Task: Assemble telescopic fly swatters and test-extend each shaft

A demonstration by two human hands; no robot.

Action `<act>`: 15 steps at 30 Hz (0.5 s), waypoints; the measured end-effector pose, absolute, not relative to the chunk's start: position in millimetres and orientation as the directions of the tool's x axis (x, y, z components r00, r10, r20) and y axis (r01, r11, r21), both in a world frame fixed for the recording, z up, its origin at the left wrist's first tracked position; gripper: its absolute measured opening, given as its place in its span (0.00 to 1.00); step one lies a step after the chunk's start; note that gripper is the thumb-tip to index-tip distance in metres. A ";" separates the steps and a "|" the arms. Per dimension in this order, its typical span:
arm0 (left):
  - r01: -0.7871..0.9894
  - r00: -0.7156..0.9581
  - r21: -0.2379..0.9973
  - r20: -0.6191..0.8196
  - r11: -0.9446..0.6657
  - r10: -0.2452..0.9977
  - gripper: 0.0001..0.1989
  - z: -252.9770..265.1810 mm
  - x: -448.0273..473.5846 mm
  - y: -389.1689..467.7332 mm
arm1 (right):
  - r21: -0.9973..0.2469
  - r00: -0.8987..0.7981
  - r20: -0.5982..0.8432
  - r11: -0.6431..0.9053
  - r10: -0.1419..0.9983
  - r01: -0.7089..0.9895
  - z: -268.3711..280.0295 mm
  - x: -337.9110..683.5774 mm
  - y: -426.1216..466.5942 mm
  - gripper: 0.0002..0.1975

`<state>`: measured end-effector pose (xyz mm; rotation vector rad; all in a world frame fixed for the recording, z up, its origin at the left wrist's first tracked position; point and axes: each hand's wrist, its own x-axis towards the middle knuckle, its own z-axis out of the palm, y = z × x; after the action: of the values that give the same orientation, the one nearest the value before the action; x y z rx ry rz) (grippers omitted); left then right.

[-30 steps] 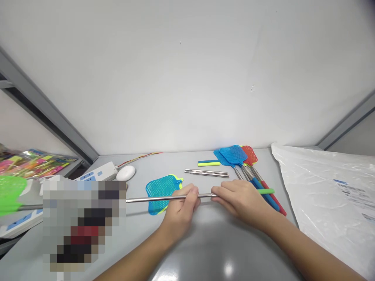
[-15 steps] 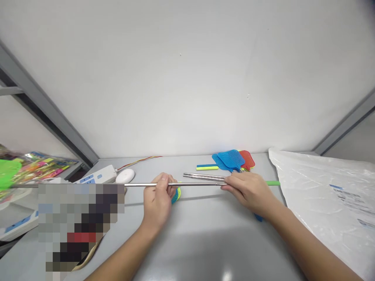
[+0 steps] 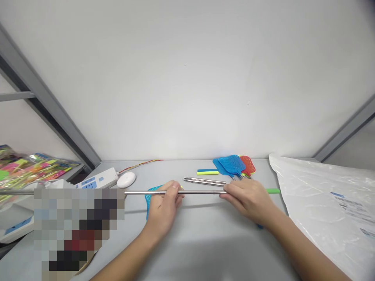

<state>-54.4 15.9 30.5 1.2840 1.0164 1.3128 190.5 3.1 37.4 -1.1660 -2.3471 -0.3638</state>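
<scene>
A long fly swatter with a telescopic metal rod (image 3: 196,192) stretches level across the view and runs out at the left edge. Its green handle (image 3: 273,191) sticks out past my right hand (image 3: 247,199), which is closed around the rod's right part. My left hand (image 3: 165,205) pinches the rod near the middle between thumb and fingers. Behind and below that hand a blue mesh swatter head (image 3: 149,201) lies on the table, partly covered. Loose metal rods (image 3: 205,181) lie just beyond the held rod, between my hands.
Blue swatter heads (image 3: 231,164) and a red one (image 3: 248,164) lie at the back, beside yellow and blue handles (image 3: 208,172). A white plastic bag (image 3: 319,199) covers the right side. Leftward are a power strip (image 3: 99,178), a white round device (image 3: 126,180) and colourful packets (image 3: 38,168).
My left hand has slid a little to the right along the rod. The green swatter head at the far left has gone out of view, while the green handle stays put.
</scene>
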 end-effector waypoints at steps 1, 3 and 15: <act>-0.091 0.058 0.984 0.157 -0.152 0.986 0.20 30.5 -54.6 16.8 | 0.022 -0.507 0.540 0.591 0.671 0.806 37.1 192.7 4.1 0.17; -0.082 0.065 0.985 0.157 -0.151 0.985 0.20 28.7 -53.2 17.3 | 0.015 -0.488 0.550 0.576 0.678 0.818 35.9 196.0 5.8 0.17; -0.293 -0.131 0.925 0.213 -0.243 0.968 0.23 43.7 -57.7 22.4 | -0.071 -0.426 0.506 0.529 0.749 0.846 32.3 195.1 5.2 0.17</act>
<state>-57.7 22.4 43.7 1.0859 0.9211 1.5824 195.1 5.2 32.3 -1.2965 -2.2880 -0.2658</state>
